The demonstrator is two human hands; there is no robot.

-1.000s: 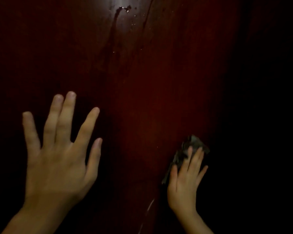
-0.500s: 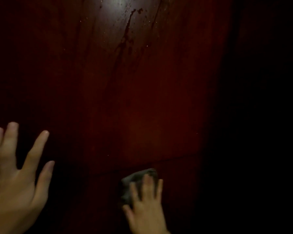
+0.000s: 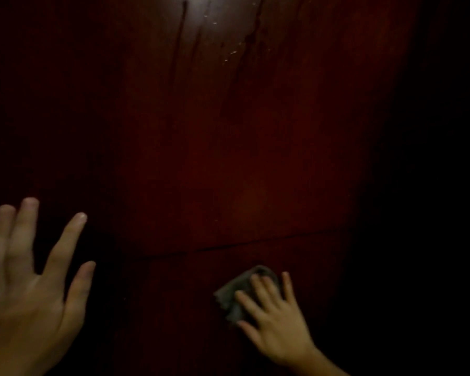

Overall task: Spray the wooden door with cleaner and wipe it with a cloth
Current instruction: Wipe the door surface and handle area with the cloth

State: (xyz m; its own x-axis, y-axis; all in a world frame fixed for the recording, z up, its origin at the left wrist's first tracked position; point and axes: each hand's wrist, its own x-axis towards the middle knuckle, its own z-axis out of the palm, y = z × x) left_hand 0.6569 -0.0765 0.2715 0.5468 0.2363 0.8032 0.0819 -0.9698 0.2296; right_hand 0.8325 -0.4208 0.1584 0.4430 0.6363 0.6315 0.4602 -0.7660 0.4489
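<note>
The dark red wooden door (image 3: pixel 228 158) fills the dim view, with wet drip streaks (image 3: pixel 182 31) and droplets near the top under a glare. My right hand (image 3: pixel 277 324) lies flat on the lower part of the door, fingers spread, pressing a small grey cloth (image 3: pixel 234 294) against the wood just below a thin horizontal seam (image 3: pixel 228 246). My left hand (image 3: pixel 30 294) is at the lower left, fingers apart, palm toward the door and holding nothing. No spray bottle is visible.
To the right of the door's edge (image 3: pixel 391 131) everything is black and nothing can be made out. The far left is also very dark.
My right hand with the cloth went down and left across the door, then back a little to the right. My left hand dropped lower and to the left.
</note>
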